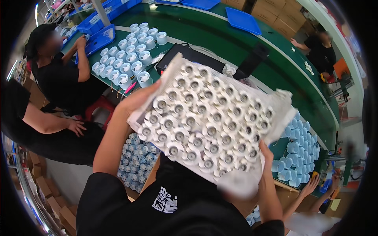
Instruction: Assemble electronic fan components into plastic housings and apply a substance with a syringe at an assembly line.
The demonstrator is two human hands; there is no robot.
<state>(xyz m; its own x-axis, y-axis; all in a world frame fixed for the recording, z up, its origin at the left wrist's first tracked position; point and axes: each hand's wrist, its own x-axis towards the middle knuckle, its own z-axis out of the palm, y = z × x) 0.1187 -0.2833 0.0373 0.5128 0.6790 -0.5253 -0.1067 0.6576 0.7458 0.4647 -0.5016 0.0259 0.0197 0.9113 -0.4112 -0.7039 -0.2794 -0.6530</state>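
Held in front of my chest is a shallow tray with a white plastic liner (284,103), tilted and packed with rows of white round parts (202,109) that have grey ring-shaped centres. My left hand (145,93) grips its left edge, some fingers hidden under it. On the opposite side, my right hand (267,156) clasps the right edge near the lower corner. A pale blurred shape (238,185) overlaps the tray's lower right corner; I cannot make out what it is.
A green workbench (204,29) carries light blue cups (128,59), a black box (189,59) and blue trays (243,21). More blue cups (301,149) stand right. Below the tray, a carton holds pale blue parts (136,161). Co-workers sit left (59,78) and far right (321,51); another's hand (311,185) is nearby.
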